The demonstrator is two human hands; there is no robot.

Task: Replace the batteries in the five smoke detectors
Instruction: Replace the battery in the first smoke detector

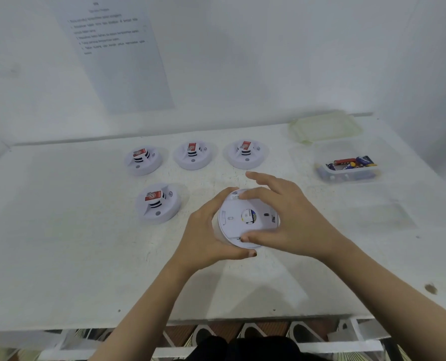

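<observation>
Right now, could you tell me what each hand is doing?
Left hand: grips the smoke detector by its left edge.
Right hand: pinches the same detector's rim.

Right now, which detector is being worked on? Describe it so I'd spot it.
On the white table, four detectors carry red batteries, left of a battery tub. The fifth detector, nearest you, is held by the left hand and right hand. It alone shows a flat back, no red battery.
</observation>
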